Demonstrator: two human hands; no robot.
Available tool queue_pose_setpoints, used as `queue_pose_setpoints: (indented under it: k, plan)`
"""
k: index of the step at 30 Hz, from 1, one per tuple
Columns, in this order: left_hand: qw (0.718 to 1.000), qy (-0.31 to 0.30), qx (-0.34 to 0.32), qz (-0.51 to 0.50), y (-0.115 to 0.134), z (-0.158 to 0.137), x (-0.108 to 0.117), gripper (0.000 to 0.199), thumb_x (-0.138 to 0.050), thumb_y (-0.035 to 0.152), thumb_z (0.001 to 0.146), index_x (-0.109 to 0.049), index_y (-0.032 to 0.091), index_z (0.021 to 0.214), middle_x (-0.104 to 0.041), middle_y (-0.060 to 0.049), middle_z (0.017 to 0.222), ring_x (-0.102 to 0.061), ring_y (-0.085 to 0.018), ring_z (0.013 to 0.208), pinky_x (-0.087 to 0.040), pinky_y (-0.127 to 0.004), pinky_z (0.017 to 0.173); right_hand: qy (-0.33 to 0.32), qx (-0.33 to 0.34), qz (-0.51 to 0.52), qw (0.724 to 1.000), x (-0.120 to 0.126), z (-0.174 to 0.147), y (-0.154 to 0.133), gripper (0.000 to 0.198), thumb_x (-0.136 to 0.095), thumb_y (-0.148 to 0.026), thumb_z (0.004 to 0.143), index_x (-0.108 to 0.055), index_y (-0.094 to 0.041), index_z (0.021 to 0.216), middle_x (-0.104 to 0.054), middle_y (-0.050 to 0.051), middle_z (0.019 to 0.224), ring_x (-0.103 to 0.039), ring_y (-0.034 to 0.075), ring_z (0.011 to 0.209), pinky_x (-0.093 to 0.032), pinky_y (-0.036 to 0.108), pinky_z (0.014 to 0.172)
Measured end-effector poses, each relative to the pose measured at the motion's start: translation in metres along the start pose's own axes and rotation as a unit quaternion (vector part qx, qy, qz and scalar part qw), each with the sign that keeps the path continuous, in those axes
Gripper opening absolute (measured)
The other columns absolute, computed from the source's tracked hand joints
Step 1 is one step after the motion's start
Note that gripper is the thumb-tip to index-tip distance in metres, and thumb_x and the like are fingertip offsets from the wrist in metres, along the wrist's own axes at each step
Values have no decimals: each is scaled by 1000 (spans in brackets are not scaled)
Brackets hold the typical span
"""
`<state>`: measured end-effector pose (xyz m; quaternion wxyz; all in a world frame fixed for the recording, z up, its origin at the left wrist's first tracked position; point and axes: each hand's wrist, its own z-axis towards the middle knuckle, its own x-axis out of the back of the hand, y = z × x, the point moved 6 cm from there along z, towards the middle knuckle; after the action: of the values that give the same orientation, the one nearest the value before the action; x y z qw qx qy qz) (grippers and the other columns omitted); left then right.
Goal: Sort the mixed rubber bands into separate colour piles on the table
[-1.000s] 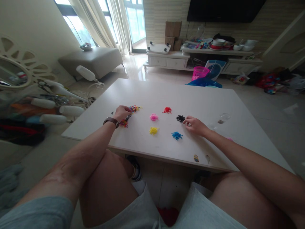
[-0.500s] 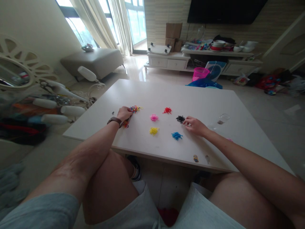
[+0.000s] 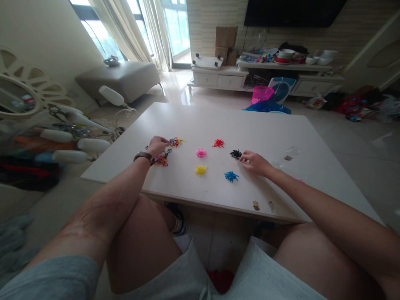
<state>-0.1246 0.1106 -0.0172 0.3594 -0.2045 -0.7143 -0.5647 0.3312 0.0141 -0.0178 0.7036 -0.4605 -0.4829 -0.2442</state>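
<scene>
In the head view, held left fingers (image 3: 164, 141) at the near edge of a mixed pile (image 3: 176, 142), apparently picking through it, and right fingers (image 3: 246, 156) just beside a black pile (image 3: 236, 154). Could not tell either grip, pinched or apart; likely needed a fine, separating pinch under left fingers.

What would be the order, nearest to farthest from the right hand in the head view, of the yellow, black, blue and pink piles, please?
1. Black pile: just left of the right hand.
2. Blue pile: left of the hand, closer to the person.
3. Yellow pile and pink pile: both farther left, too close to call.
</scene>
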Motion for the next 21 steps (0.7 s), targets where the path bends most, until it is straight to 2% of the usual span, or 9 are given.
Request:
queue_pose_setpoints:
  k: [7,12,15,18,21]
  plan:
    - [999,-4,-15,-29,10,-7,1,25,-78,35,69,-76,13,81,-61,-2,58,-49,-13,54,-38,-26,52,-2,-1,3,1000,-1,-1,1,13,-58,-14,83,-70,-19,85,-65,6,101,-65,17,80,-51,28,75]
    - [991,-66,-107,-40,47,-28,-14,24,-77,36,71,-77,14,80,-66,-3,65,-54,-14,60,-40,-26,57,2,4,6,1000,1,0,-7,14,-58,-14,83,-70,-20,88,-64,6,98,-64,17,80,-51,29,75]
    - [976,-127,-174,-39,78,-50,-30,22,-74,35,74,-77,14,81,-71,-6,73,-60,-17,70,-44,-26,62,9,27,20,999,3,-1,-23,15,-58,-15,84,-69,-20,92,-65,7,101,-65,18,82,-52,30,76]
    - [945,-190,-266,-21,107,-77,-49,19,-72,33,77,-77,15,80,-73,-6,75,-63,-18,72,-46,-28,66,14,62,23,998,6,-2,-46,19,-58,-16,85,-69,-22,99,-65,8,106,-66,20,88,-53,34,81]
    - [909,-249,-331,-37,129,-104,-68,16,-70,30,79,-77,15,80,-74,-7,77,-64,-18,72,-48,-28,67,24,117,24,993,9,-5,-73,26,-58,-16,87,-68,-24,110,-63,10,121,-64,25,107,-53,41,94]
